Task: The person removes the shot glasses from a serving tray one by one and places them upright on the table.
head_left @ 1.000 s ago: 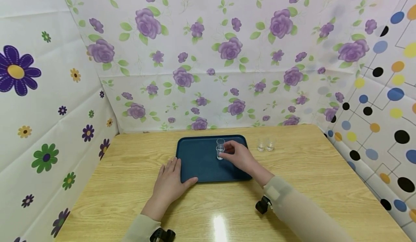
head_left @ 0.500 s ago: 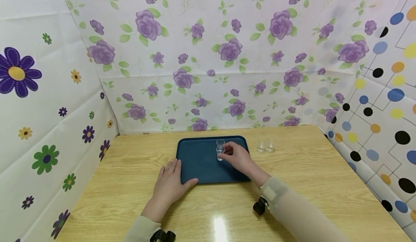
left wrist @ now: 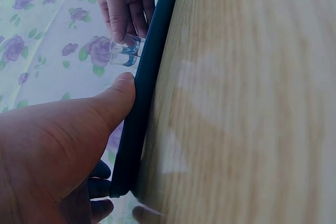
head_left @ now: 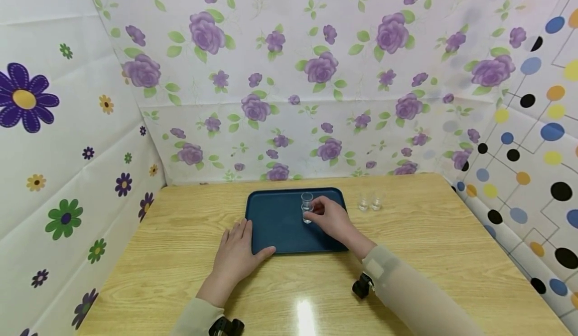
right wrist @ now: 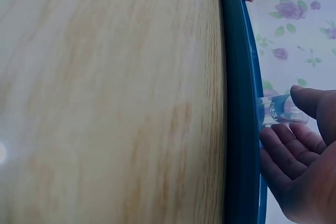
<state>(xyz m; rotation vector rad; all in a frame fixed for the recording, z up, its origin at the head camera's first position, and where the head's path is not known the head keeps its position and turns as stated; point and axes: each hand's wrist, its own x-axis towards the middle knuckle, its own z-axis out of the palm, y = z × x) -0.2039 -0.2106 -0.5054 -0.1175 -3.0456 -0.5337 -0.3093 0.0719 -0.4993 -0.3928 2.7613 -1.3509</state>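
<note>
A dark blue tray lies on the wooden table. Against its front left corner rests my left hand, fingers straight along the left edge and thumb at the front rim. On the tray's right half stand clear shot glasses; two rims show, one above the other, and seem stacked. My right hand pinches them from the right between thumb and fingers. From the side, in the right wrist view, the clear glass appears between thumb and fingers, its base hidden by the tray rim.
Two more shot glasses stand side by side on the table, right of the tray. The wooden table ends at a flowered cloth behind, with patterned cloths at both sides.
My right wrist has shifted very slightly left, while its fingers stay at the shot glasses. The left hand and the tray keep their places.
</note>
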